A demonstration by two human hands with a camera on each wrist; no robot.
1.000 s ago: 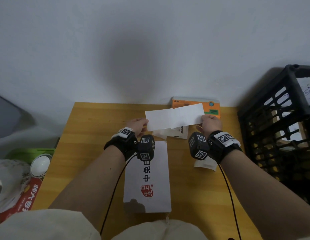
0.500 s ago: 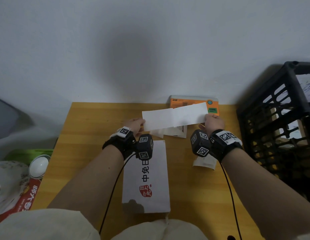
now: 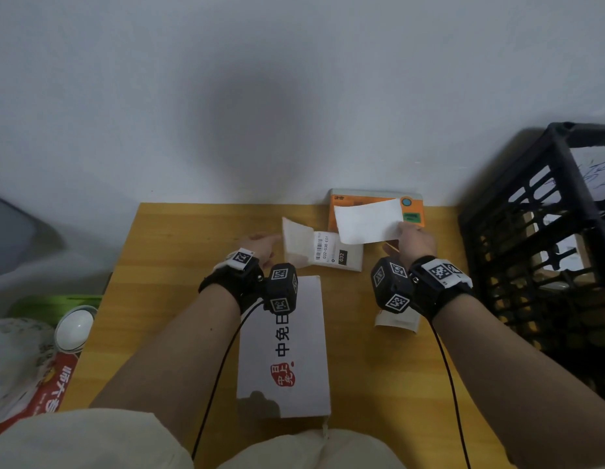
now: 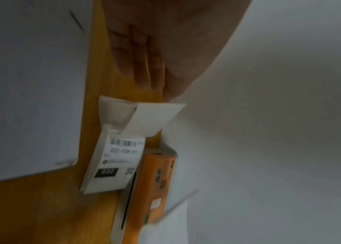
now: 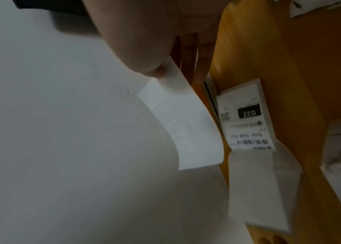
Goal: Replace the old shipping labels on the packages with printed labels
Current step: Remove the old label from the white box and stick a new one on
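Note:
My right hand pinches a blank white label by its right edge and holds it up in front of the orange label printer. The right wrist view shows my thumb on the label. My left hand lies flat with straight fingers. Their tips are at the corner of a curled backing piece and grip nothing. That piece rests on a printed barcode label marked 032. The white package with a red seal lies near me between my forearms.
A black plastic crate stands off the table's right edge. Another loose paper piece lies under my right wrist. Left of the wooden table are a cup and a red bag. A white wall is close behind.
The long strip held by both hands has come apart. My right hand keeps the right half near the printer. The left half has dropped onto the printed label and my left hand has let go.

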